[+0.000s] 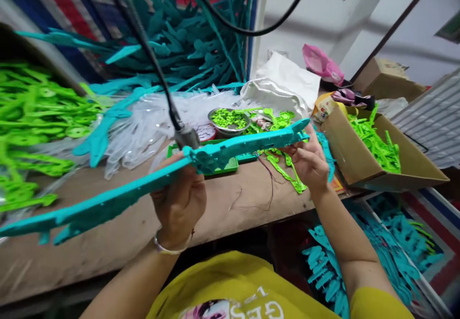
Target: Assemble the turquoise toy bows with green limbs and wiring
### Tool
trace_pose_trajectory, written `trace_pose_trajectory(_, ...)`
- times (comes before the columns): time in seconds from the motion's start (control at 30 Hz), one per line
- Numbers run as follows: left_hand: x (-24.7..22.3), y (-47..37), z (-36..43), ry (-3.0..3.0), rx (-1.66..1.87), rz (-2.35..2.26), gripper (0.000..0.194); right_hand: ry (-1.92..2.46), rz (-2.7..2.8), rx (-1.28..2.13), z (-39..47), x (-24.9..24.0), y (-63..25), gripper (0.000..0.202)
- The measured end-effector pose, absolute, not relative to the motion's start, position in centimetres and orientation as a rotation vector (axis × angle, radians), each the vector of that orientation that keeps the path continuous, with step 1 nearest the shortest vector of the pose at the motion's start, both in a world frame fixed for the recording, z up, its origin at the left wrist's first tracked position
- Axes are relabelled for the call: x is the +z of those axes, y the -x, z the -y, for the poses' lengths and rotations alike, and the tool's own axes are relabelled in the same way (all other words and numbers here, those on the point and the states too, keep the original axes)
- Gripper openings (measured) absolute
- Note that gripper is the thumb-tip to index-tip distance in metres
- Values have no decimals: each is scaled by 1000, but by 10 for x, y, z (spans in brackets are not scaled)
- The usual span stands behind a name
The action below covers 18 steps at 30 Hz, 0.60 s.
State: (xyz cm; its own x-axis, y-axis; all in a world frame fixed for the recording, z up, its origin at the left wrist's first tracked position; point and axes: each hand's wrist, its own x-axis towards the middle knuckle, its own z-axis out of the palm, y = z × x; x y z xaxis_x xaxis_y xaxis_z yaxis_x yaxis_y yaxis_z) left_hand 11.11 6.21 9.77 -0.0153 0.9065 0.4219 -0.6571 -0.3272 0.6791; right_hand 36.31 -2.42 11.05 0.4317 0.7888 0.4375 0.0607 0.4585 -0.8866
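Note:
A long teal plastic toy sword (151, 177) stretches from the lower left to the centre right, held level above the wooden workbench (230, 204). My left hand (178, 199) grips it from below near its middle. My right hand (309, 161) holds its right end, where thin red and black wires (268, 173) hang down. A hanging power tool (185, 134) on a black cable rests its tip on the sword just above my left hand.
Teal plastic parts (190, 46) are heaped behind, green ones (32, 118) at left, clear ones (151, 122) in between. A metal bowl (229, 120) of green bits and a green tray (226, 165) sit mid-bench. A cardboard box (377, 156) of green parts stands right.

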Motion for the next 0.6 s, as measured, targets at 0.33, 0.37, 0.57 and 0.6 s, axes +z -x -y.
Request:
trace_pose_trajectory(0.33, 123, -73, -57, -923, 1738, -372, 23, 1544, 1796, 739, 35, 48, -330, 68)
trace_pose_trajectory(0.37, 122, -66, -58, -930, 1713, -405, 20, 1695, 1765, 623, 40, 43, -335, 47)
trace_pose_trajectory(0.57, 94, -40, -50, -672, 1570, -617, 12, 1681, 1233, 199, 78, 84, -353, 35)
trace_pose_trajectory(0.6, 87, -39, -46, -581, 1517, -667, 11, 1595, 1234, 216, 86, 99, -346, 35)
